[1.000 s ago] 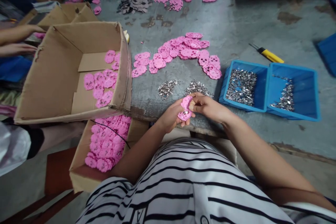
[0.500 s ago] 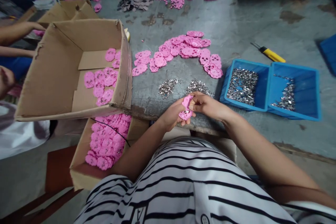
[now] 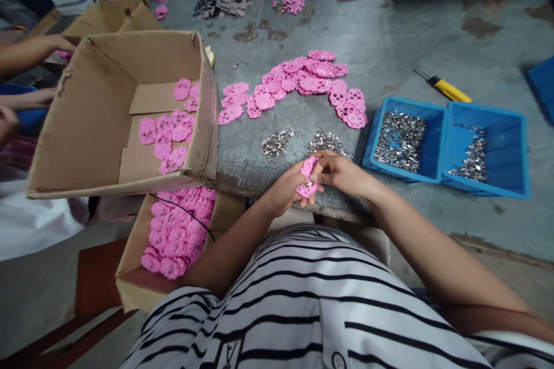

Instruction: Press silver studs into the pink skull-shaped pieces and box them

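Note:
A pink plastic piece (image 3: 307, 187) with small shiny metal bits on it is held at the table's front edge. My left hand (image 3: 287, 189) is closed around its left side, fingers underneath. The thumb and fingers of my right hand (image 3: 336, 172) pinch the piece from the right; whether a small metal part is between them is hidden. Just beyond my hands lie two small heaps of metal parts, a left heap (image 3: 277, 144) and a right heap (image 3: 328, 143). Past those, many similar pink pieces (image 3: 298, 75) are spread in an arc.
Two joined blue bins (image 3: 443, 144) with metal parts stand at right, a yellow-handled screwdriver (image 3: 450, 90) behind them. A cardboard box (image 3: 86, 121) at left holds pink pieces, and a lower box (image 3: 125, 282) is full of them. Another person's arm (image 3: 32, 55) is at far left.
My hands stay nearly in place; the pink piece has shifted and turned slightly between them. At far left, the other person's hands and clothing have moved a little.

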Available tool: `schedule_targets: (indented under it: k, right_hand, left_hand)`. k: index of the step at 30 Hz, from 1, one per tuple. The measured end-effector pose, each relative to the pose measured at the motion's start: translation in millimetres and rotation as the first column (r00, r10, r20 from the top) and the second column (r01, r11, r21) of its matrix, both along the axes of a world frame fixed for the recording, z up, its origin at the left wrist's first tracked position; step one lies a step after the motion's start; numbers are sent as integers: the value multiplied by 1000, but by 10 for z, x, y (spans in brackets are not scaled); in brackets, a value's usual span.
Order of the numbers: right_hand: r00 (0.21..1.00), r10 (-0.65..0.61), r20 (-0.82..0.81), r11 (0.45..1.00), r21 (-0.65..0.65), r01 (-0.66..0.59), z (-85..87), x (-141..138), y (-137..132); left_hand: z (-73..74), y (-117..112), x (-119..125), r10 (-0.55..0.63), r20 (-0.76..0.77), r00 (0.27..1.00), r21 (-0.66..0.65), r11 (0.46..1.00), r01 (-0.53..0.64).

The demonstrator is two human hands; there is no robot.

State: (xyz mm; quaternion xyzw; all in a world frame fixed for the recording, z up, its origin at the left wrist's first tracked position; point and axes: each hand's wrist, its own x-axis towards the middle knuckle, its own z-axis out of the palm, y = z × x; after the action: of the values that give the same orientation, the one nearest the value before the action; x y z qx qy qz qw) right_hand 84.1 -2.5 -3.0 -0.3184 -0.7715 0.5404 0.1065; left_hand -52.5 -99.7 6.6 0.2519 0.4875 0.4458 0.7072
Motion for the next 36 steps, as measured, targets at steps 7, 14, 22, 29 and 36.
schedule_targets:
  k: [7,14,22,29,36]
  right_hand:
    - [978,-143,-150,978,-173,117,-19,42,-77]
    - [904,-362,-227,919,-250,305,-17,74,-116]
    - [865,-456,-212,872,-302,386,-95,120,-115]
    - [961,-267,-75,950,150,275,-227,-26,32]
    - [884,-201,423,752,645,-137,-86,-662,380]
  left_hand:
    - [2,-6,-19,25,24,999,32,999,-26]
    - [-54,-22,-31,69,-41,997,52,996,-67]
    - [-52,-64,-26,180,-162,970,66,983,-171]
    - [-127,-177,-118,300,-165,940,94,953,-287]
    - [-123,-228,-241,505,-92,858,142,860,-490]
